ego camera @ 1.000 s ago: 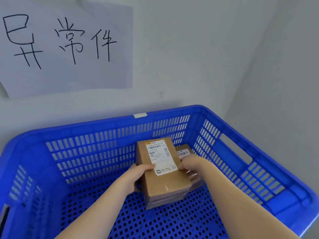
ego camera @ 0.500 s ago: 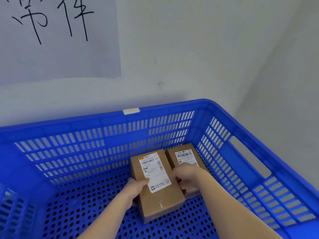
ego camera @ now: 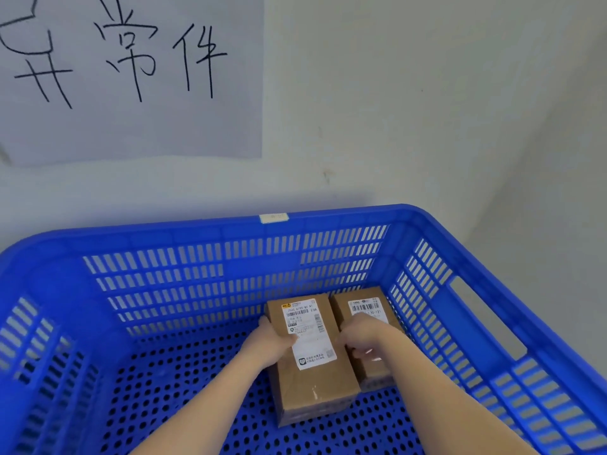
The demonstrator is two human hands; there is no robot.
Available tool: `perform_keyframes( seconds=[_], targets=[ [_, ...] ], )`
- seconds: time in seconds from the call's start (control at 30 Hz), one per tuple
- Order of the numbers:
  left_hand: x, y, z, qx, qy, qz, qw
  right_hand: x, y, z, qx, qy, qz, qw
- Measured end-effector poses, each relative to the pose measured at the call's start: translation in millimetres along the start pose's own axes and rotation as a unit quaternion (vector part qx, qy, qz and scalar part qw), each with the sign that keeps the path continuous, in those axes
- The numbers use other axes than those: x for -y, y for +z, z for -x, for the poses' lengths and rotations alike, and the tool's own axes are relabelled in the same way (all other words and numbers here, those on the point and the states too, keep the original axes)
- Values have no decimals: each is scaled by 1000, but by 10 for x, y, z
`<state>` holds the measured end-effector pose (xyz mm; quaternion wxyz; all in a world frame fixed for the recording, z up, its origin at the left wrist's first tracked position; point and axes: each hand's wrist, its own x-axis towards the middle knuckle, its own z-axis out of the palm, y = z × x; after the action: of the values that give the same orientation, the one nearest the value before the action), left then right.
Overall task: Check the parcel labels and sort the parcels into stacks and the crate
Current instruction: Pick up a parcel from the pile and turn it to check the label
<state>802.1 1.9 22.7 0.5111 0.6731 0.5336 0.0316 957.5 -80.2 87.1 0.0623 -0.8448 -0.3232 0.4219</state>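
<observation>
A brown cardboard parcel (ego camera: 312, 385) with a white label lies flat on the floor of the blue plastic crate (ego camera: 230, 231), near its back right corner. My left hand (ego camera: 271, 344) grips its left edge, thumb on the label. My right hand (ego camera: 364, 338) holds its right edge, fingers curled down between it and a second labelled parcel (ego camera: 364, 305) lying alongside against the crate's right wall. The right hand covers much of that second parcel.
The crate stands in a room corner, against white walls. A paper sign (ego camera: 131, 77) with handwritten characters hangs on the wall behind it. The crate's perforated floor (ego camera: 164, 405) is bare to the left of the parcels.
The held parcel has gone down from tilted above the second parcel to flat on the crate floor beside it. Both hands followed it down and still hold it.
</observation>
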Motion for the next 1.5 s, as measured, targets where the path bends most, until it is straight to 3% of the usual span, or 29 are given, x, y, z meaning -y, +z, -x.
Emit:
perform_keyframes(
  seconds=[0.3, 0.57, 1.03, 1.27, 1.5],
  targets=[
    [-374, -699, 684, -78, 75, -206, 973, 574, 0, 598, -53, -204, 117, 971],
    [-178, -1396, 1436, -232, 75, -357, 902, 1121, 347, 1032, -145, -365, 77, 916],
    [749, -2504, 2876, -373, 87, -341, 859, 2270, 1566, 2327, -169, -519, 21, 838],
    [1682, -3127, 3461, -423, 77, -295, 853, 2868, 2498, 2861, -144, -544, 9, 827],
    [2596, -3647, 3944, -418, 59, -270, 865, 3372, 3401, 3178, -103, -556, 11, 825]
  ],
)
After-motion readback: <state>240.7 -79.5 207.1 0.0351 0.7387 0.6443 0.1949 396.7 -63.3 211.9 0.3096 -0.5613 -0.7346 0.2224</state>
